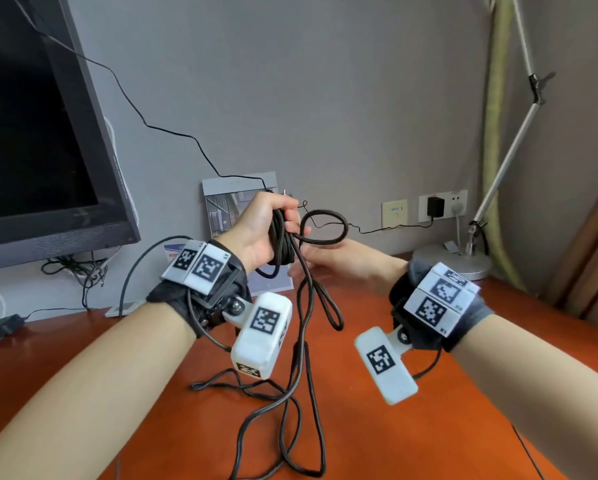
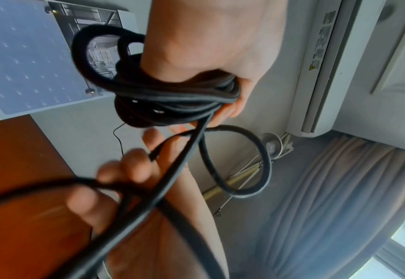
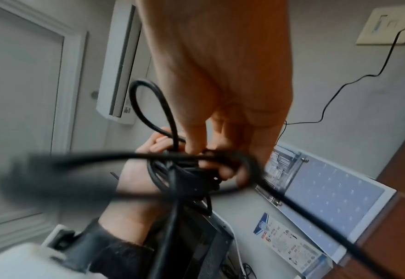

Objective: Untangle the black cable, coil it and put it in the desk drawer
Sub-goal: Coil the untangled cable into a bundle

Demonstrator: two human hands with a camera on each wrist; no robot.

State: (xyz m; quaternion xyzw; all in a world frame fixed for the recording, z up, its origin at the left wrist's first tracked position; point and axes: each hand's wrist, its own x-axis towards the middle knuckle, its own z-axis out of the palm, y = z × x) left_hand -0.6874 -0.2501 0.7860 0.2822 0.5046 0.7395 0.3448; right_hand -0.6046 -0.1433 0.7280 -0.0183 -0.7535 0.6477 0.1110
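While both hands meet above the orange-brown surface, the black cable sits half coiled.
A glossy dark monitor stands left; the left hand has its fingers curled round a bundle of smooth round loops, one loop jutting right, slack strands trailing down onto the surface. The right hand touches the strands with fingers loosely bent. A metal lamp leans against the grey wall.

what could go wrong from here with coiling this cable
The left hand grips a thick bundle of the black cable; another wrap might loosen it. A stray loop sticks out by the right hand and may kink. The slack on the desk crosses itself and could knot when pulled.
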